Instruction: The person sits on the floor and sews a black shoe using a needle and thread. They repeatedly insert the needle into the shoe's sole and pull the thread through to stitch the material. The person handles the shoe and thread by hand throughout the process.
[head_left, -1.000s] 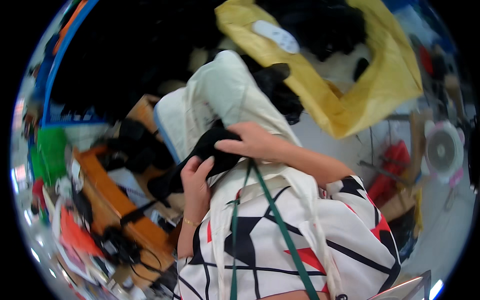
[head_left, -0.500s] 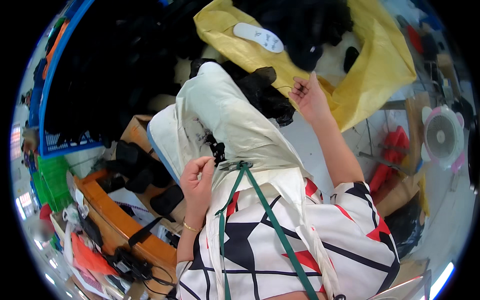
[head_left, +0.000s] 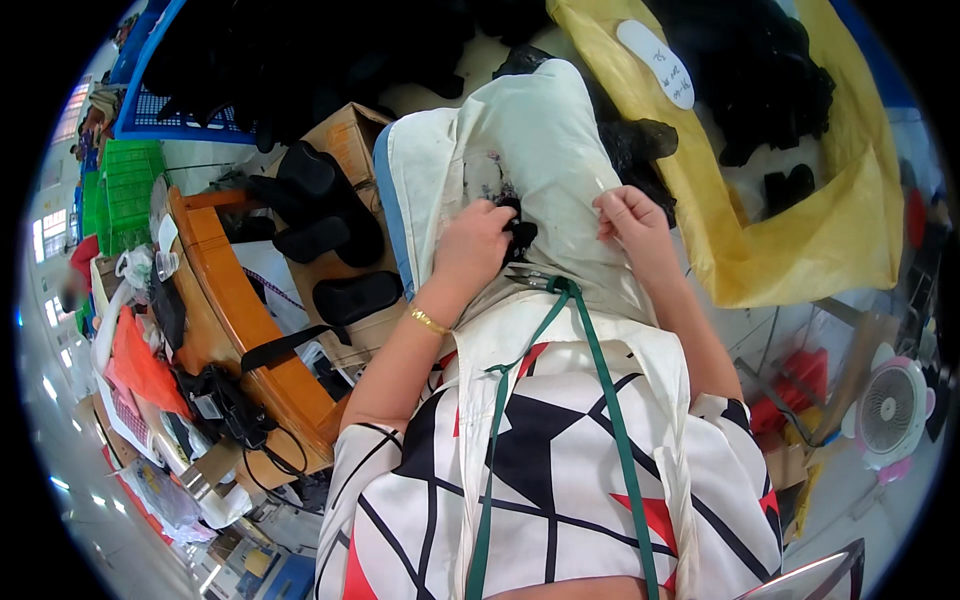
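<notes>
My left hand (head_left: 472,245), a gold bracelet at its wrist, is bent over my lap with the fingers closed at a small black piece of material (head_left: 520,238). Part of that piece is hidden by the fingers. Thumb and forefinger of my right hand (head_left: 638,226) are pressed together above the apron-covered knee; whatever they pinch is too fine to make out. Between the hands, metal thread snips (head_left: 530,279) hang on a green ribbon (head_left: 590,345) and lie on the pale apron (head_left: 560,130). Dark lint and scraps dot the apron cloth by my left hand.
A yellow sack (head_left: 800,265) with black items and a white marked insole (head_left: 655,64) stands at the far right. Black padded pieces (head_left: 330,215) lie beside a wooden bench (head_left: 235,290) on the left. A blue crate (head_left: 185,112) is far left, a fan (head_left: 890,410) right.
My right hand has come back from the yellow sack to above my lap, fingers pinched. My left hand has moved forward onto the black piece. The whole view has shifted.
</notes>
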